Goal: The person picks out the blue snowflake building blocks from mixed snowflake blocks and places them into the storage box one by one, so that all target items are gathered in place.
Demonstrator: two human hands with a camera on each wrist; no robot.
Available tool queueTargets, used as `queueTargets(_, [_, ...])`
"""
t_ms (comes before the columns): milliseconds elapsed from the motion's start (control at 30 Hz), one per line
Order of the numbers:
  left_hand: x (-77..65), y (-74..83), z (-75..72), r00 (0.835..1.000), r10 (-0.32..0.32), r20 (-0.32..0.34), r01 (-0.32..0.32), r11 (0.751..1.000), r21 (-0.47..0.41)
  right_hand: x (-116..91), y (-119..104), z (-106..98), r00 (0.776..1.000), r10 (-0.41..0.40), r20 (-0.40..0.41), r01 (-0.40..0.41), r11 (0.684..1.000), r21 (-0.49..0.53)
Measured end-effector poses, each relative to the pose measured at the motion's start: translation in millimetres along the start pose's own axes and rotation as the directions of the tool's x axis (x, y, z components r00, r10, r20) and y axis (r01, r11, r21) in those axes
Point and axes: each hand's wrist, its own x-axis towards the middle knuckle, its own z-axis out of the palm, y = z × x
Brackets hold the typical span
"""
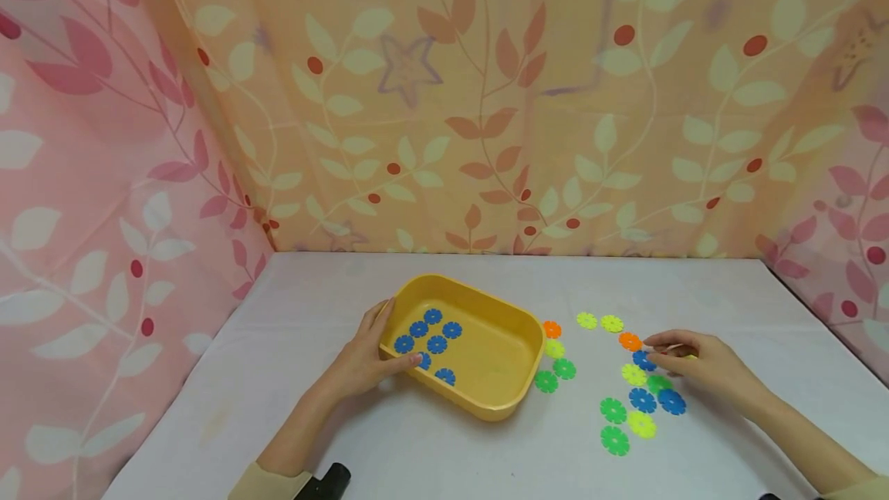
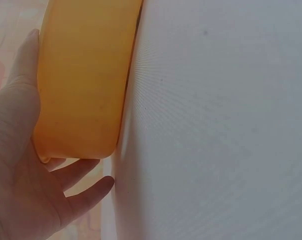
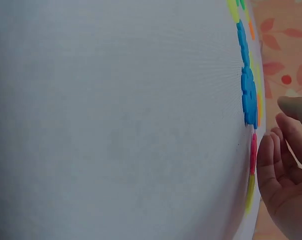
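A yellow plastic basin (image 1: 486,410) sits on the table with several blue notched discs (image 1: 437,344) lying in its left part. My left hand (image 1: 361,357) grips its left end, thumb over the front rim; in the left wrist view, the fingers reach around the basin's outer wall (image 2: 81,90). My right hand (image 1: 708,365) hovers at the right with loosely bent fingers, its tips by a blue disc (image 1: 643,360) and an orange disc (image 1: 630,341). Nothing shows between thumb and fingers in the right wrist view. Below that hand lie a red disc (image 3: 253,152) and a yellow one (image 3: 250,195).
Right of the basin lie several scattered discs: green (image 1: 614,440), yellow (image 1: 642,424), blue (image 1: 671,401) and orange (image 1: 552,329). A white cloth (image 1: 444,461) covers the table. Patterned curtains (image 1: 486,137) stand behind it and at both sides.
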Motion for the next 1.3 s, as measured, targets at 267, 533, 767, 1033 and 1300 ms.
queueTargets(267, [-0.7,-0.5,-0.4,1.0,0.004,0.0,-0.004,1.0,-0.002,-1.2,7.5,-0.6,0.999,-0.035,-0.039,0.027,0.983,-0.183])
queueTargets(533, [-0.9,-1.0,-0.4,1.0,0.005,0.006,-0.005,1.0,-0.003,-1.4,10.5,0.7,0.994,-0.091,-0.053,0.075,0.968,-0.241])
queueTargets(767, [-0.7,-2.2,-0.5,1.0,0.001,0.006,-0.001,1.0,-0.002,-1.1,9.1,1.2,0.993,-0.105,-0.052,0.089,0.966,-0.244])
queueTargets(1033, [-0.7,-2.2,-0.2,1.0,-0.002,0.006,0.002,1.0,-0.003,-1.8,8.6,0.1,0.994,-0.1,-0.051,0.085,0.968,-0.237])
queueTargets(1300, [0.3,-1.9,-0.4,1.0,-0.006,0.009,0.006,1.0,-0.005,-3.0,11.4,1.0,0.984,-0.155,-0.09,0.128,0.961,-0.245])
